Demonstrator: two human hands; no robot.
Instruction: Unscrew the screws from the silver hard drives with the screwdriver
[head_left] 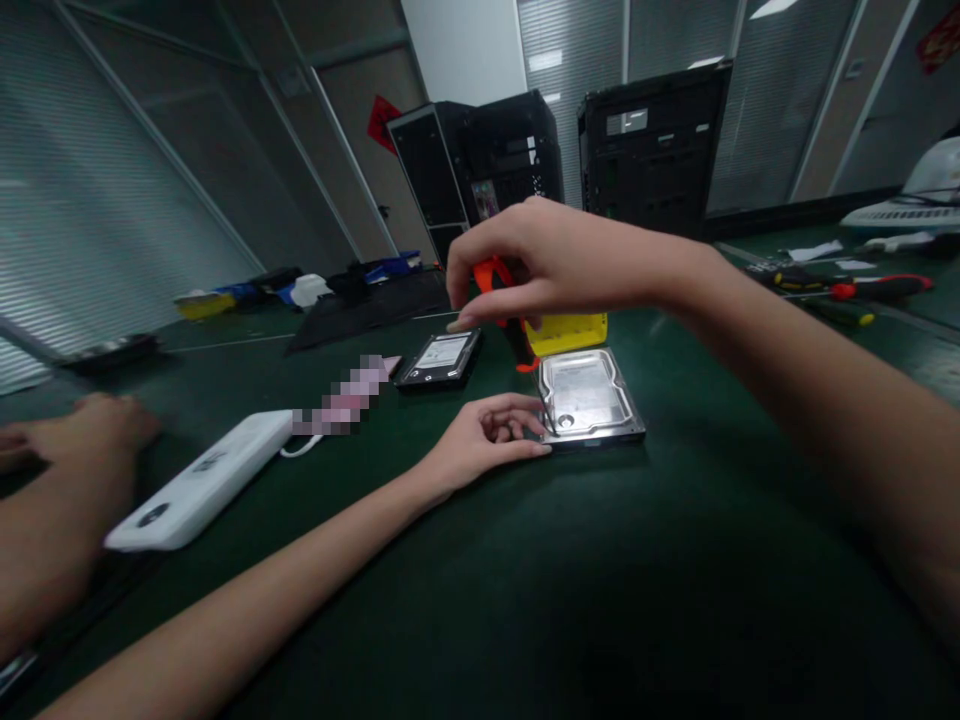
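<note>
In the head view, the right hand (495, 290) is curling its fingers and thumb around the orange-and-black handle of a screwdriver with a thin metal shaft (517, 325), which is standing slightly tilted. The tip is reaching down to the near left corner of a silver, rectangular metal hard drive (585, 395), which is lying flat on the dark green tabletop (480, 600). The left hand (499, 430) is resting on its side, fingers loosely curled and thumb extended, its fingertips touching the drive's left edge by that corner.

A bright yellow plastic object (570, 332) is sitting just behind the silver drive. To the left, a black hard drive with a white label (441, 360) is lying flat near a pink, pixelated item (349, 393). A white, oblong power bank with a short white cable (206, 480) is lying farther left, near another person's hands (105, 430). Black computer cases (652, 150) are standing at the back, and red-and-black hand tools (862, 288) are lying at the right.
</note>
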